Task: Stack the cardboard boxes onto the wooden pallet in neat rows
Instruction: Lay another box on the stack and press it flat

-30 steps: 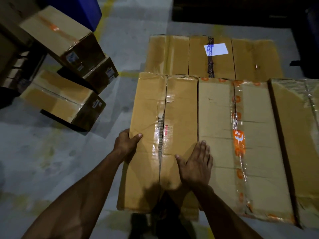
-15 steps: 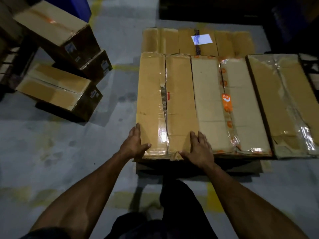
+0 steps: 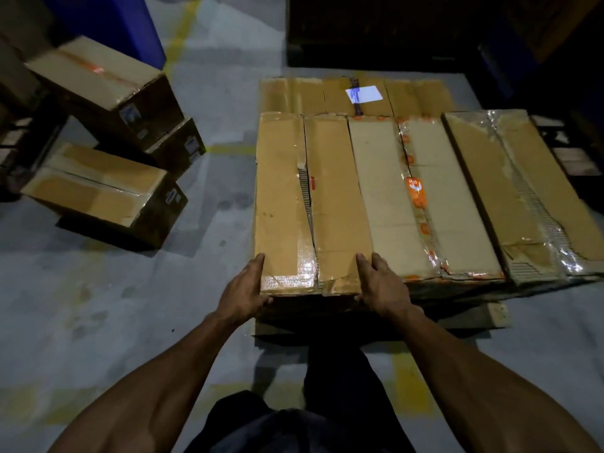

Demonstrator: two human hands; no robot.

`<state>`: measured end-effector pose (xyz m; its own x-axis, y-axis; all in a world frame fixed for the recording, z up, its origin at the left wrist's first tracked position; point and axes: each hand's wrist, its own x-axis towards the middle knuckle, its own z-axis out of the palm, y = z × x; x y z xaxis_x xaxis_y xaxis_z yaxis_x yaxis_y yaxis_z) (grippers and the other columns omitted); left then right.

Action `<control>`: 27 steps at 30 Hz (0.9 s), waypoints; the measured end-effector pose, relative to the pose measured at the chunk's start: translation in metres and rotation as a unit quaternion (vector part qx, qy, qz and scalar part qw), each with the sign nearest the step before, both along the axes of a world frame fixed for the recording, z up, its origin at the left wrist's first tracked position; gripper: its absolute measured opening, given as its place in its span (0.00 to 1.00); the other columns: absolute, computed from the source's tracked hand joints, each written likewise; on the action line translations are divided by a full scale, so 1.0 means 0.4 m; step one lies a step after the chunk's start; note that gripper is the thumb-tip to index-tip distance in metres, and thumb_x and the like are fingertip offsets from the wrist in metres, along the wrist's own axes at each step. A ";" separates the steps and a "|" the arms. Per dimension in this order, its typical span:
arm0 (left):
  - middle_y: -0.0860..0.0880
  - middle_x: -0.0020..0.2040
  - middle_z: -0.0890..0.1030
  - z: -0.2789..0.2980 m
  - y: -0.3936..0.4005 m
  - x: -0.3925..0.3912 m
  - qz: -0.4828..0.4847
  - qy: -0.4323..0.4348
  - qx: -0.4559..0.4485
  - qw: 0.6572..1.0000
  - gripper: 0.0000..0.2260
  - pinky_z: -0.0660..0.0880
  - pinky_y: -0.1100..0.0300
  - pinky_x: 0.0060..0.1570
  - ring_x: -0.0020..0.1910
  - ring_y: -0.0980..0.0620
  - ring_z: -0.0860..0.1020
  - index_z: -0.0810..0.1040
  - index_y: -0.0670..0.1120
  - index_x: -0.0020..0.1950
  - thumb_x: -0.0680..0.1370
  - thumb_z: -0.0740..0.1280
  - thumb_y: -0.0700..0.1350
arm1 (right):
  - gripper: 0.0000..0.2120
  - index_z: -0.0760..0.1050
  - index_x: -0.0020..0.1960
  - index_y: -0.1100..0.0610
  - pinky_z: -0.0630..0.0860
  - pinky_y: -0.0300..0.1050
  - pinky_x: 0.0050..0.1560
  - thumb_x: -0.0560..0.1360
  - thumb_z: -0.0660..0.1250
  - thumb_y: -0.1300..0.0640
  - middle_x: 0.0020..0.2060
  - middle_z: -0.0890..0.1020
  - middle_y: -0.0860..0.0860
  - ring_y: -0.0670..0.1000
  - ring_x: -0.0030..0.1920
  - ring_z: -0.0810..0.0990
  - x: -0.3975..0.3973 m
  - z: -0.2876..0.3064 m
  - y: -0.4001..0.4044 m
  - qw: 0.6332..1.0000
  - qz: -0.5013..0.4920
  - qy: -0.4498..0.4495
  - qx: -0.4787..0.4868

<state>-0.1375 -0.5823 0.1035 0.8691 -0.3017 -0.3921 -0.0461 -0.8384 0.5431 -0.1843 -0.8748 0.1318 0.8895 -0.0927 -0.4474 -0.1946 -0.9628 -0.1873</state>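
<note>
Left hand (image 3: 243, 294) clasps the near-left corner of the leftmost box (image 3: 310, 204), fingers straight along its side, thumb curled under the near edge. Right hand (image 3: 380, 287) lies with straight fingers on the box's near-right corner, over the seam with the pale middle box (image 3: 421, 197).

Leftmost box sits on the wooden pallet (image 3: 496, 317), flush beside the middle box; a third box (image 3: 516, 191) lies further right, a back row (image 3: 356, 96) behind. 3 loose boxes (image 3: 108, 191) wait on the floor (image 3: 98, 305), well apart to the left.

Risk, as judged: the top flap seam gapes and the tape is torn, so a hard shove at the near edge could buckle the crushed corner. An uneven push could skew the box out of line. The near edge looks close to the pallet's front; overhang is possible.
</note>
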 end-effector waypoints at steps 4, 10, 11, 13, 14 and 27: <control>0.43 0.79 0.64 -0.008 0.003 0.007 0.008 -0.007 -0.004 1.000 0.45 0.70 0.47 0.70 0.73 0.40 0.70 0.51 0.46 0.82 0.74 0.76 0.47 | 0.42 0.54 0.77 0.53 0.71 0.53 0.64 0.71 0.74 0.50 0.70 0.64 0.60 0.59 0.66 0.69 -0.003 -0.009 0.010 0.999 0.002 -0.033 -0.004; 0.43 0.78 0.65 -0.007 0.005 0.013 0.010 0.000 -0.008 1.000 0.44 0.71 0.46 0.69 0.72 0.40 0.71 0.51 0.46 0.82 0.74 0.76 0.47 | 0.39 0.57 0.76 0.54 0.72 0.52 0.62 0.72 0.73 0.53 0.65 0.68 0.58 0.58 0.63 0.70 -0.003 -0.019 0.022 0.998 0.000 -0.064 -0.019; 0.43 0.78 0.65 -0.006 0.004 0.012 0.009 0.000 -0.010 1.000 0.44 0.71 0.47 0.69 0.72 0.41 0.71 0.51 0.46 0.82 0.75 0.76 0.47 | 0.39 0.57 0.76 0.54 0.72 0.52 0.63 0.72 0.73 0.52 0.65 0.68 0.57 0.57 0.63 0.69 -0.003 -0.019 0.021 0.998 0.000 -0.064 -0.016; 0.44 0.78 0.66 -0.005 0.003 0.011 0.007 -0.003 -0.010 1.000 0.43 0.71 0.48 0.68 0.72 0.41 0.71 0.52 0.46 0.82 0.75 0.76 0.47 | 0.39 0.57 0.76 0.53 0.72 0.52 0.63 0.72 0.73 0.52 0.65 0.67 0.57 0.56 0.63 0.69 -0.003 -0.021 0.017 0.998 -0.003 -0.063 -0.005; 0.44 0.78 0.66 -0.005 0.001 0.010 0.009 -0.004 -0.007 1.000 0.43 0.71 0.48 0.68 0.72 0.41 0.71 0.52 0.46 0.82 0.75 0.76 0.47 | 0.39 0.57 0.77 0.53 0.72 0.52 0.64 0.72 0.74 0.53 0.66 0.67 0.57 0.56 0.63 0.69 -0.006 -0.023 0.016 0.998 -0.007 -0.063 0.001; 0.44 0.76 0.68 0.019 -0.010 0.012 0.002 0.001 0.078 0.997 0.45 0.74 0.50 0.63 0.69 0.41 0.73 0.52 0.47 0.81 0.73 0.77 0.48 | 0.39 0.57 0.77 0.52 0.72 0.52 0.65 0.72 0.74 0.54 0.68 0.66 0.57 0.57 0.66 0.69 -0.010 0.002 0.014 0.999 -0.013 -0.035 0.023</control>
<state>-0.1327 -0.5862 0.1112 0.8697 -0.2334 -0.4349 -0.0422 -0.9131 0.4057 -0.1883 -0.8693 0.1326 0.9161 -0.0970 -0.3890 -0.2043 -0.9478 -0.2448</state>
